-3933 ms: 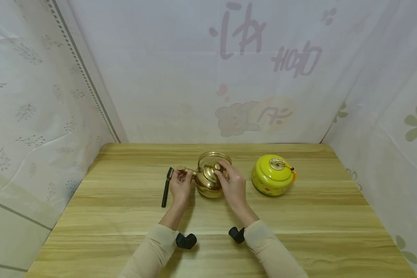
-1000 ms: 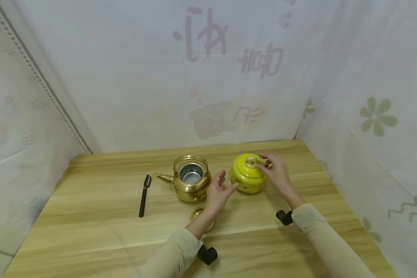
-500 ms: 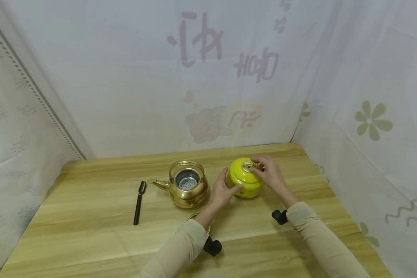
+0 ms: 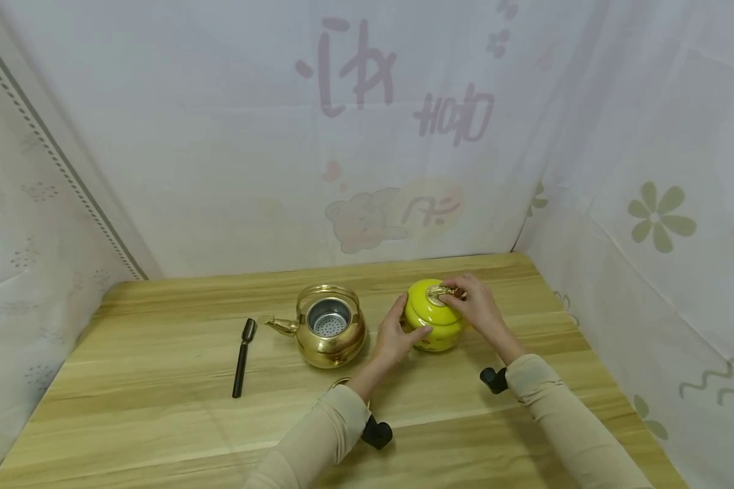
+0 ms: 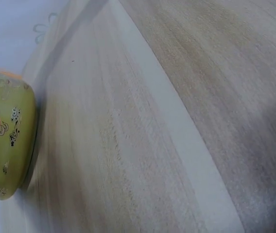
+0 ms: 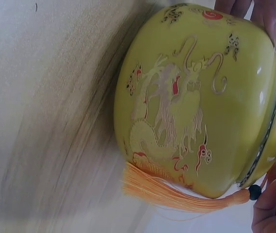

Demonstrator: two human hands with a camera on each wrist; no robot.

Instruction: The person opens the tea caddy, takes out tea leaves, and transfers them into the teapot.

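A round yellow jar [image 4: 435, 334] with a dragon pattern stands upright on the right half of the table. My left hand [image 4: 397, 337] holds its left side, fingers around the far side and thumb in front. Up at its lid [image 4: 427, 309], my right hand [image 4: 478, 307] pinches the gold ornament on top. The lid sits on the jar, and a dark patterned band shows at the seam [image 6: 267, 138] in the right wrist view. From the ornament hangs an orange tassel [image 6: 186, 194] with a dark bead.
Left of the jar stands a lidless gold kettle [image 4: 330, 348], with a perforated strainer [image 4: 330, 318] in its mouth. Its gold lid [image 4: 341, 382] lies mostly hidden under my left forearm. A tea scoop [image 4: 242, 360] with a dark handle lies farther left. Fabric curtains [image 4: 251, 170] border the table.
The kettle's lid has come off and lies on the table. Both hands have moved right from the kettle to the jar; the left has lately closed in on its side.
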